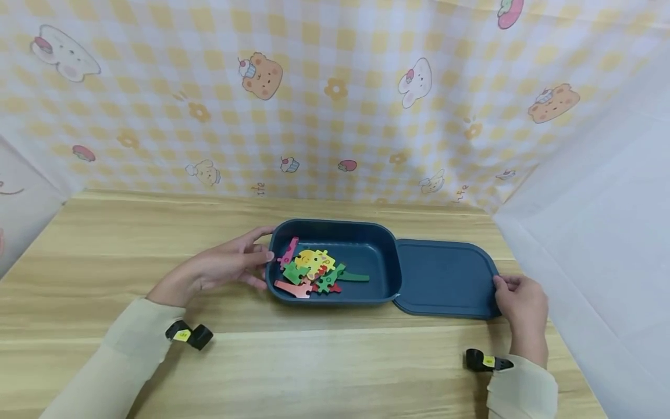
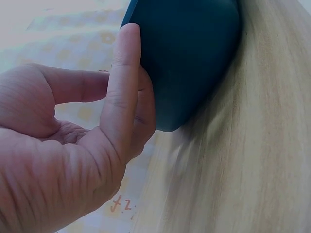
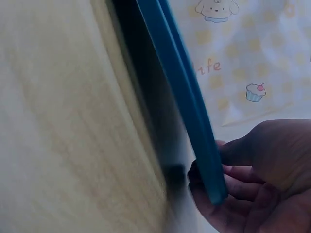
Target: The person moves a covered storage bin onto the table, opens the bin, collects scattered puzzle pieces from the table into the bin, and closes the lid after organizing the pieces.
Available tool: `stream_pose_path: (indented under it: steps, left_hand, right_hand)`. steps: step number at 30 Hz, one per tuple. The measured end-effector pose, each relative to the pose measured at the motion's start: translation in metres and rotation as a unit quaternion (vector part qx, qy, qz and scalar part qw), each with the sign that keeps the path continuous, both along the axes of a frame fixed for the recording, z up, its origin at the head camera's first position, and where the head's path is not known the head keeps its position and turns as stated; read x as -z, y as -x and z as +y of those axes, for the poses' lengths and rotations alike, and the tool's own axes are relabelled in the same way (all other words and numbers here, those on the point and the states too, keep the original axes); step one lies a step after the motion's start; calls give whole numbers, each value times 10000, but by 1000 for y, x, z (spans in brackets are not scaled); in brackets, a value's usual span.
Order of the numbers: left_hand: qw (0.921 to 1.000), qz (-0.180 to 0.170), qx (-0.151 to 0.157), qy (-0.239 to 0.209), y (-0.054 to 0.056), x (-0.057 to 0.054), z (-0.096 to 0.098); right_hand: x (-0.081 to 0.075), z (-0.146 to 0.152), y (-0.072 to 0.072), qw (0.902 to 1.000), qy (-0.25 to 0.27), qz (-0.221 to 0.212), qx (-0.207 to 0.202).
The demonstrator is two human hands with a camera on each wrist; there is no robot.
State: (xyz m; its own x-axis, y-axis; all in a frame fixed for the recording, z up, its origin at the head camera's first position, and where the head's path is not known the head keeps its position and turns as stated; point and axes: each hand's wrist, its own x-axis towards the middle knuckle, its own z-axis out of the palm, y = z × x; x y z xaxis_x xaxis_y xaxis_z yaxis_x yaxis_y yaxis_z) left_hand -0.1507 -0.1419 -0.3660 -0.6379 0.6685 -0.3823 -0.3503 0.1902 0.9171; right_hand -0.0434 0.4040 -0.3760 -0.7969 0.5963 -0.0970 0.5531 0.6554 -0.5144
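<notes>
A dark blue rounded box [image 1: 361,250] sits on the wooden table with several colourful puzzle pieces [image 1: 314,265] in its left half, among them yellow, green, pink and red ones. My left hand [image 1: 235,262] grips the box's left end, thumb at the rim and fingers along the outer wall [image 2: 189,63]. To the right lies the matching flat lid [image 1: 445,279], its left edge overlapped by the box in the head view. My right hand [image 1: 523,299] pinches the lid's right edge between thumb and fingers. From the right wrist, the lid [image 3: 187,92] shows edge-on above the table, with shadow beneath.
Behind the table [image 1: 314,361] hangs a yellow checked cloth [image 1: 335,128] with cartoon animals. A white sheet [image 1: 602,233] borders the right side, close to my right hand. Each sleeve carries a small black wrist camera [image 1: 199,336].
</notes>
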Motion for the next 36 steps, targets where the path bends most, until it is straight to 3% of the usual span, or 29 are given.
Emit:
stream_pose_path:
  steps: [4, 8, 12, 16, 19, 21, 24, 29, 36]
  left_hand:
    - [10000, 5, 7, -26, 0, -1, 1]
    - [10000, -1, -7, -33, -1, 1, 1]
    - [10000, 43, -3, -33, 0, 3, 0]
    - [10000, 62, 22, -28, 2, 4, 0]
    - [10000, 47, 11, -12, 2, 3, 0]
    - [10000, 47, 2, 5, 1, 3, 0]
    - [10000, 50, -6, 30, 0, 2, 1]
    - [10000, 47, -12, 38, -1, 2, 1]
    - [10000, 37, -26, -12, -1, 1, 1]
  right_hand:
    - [-7, 0, 0, 9968, 795, 73, -70]
    - [-10, 3, -2, 9882, 1472, 407, -103]
    - [-11, 5, -2, 9757, 1994, 850, 326]
    - [-16, 9, -2, 9463, 2757, 1265, 1122]
    - [-20, 13, -4, 9126, 3427, 1571, 1580]
    - [-24, 13, -4, 8955, 3753, 1683, 1702]
    - [-28, 11, -5, 8784, 4110, 1751, 1697]
    - [-31, -1, 0, 8762, 4384, 1642, 1146]
    - [-31, -27, 14, 8914, 4320, 1368, 133]
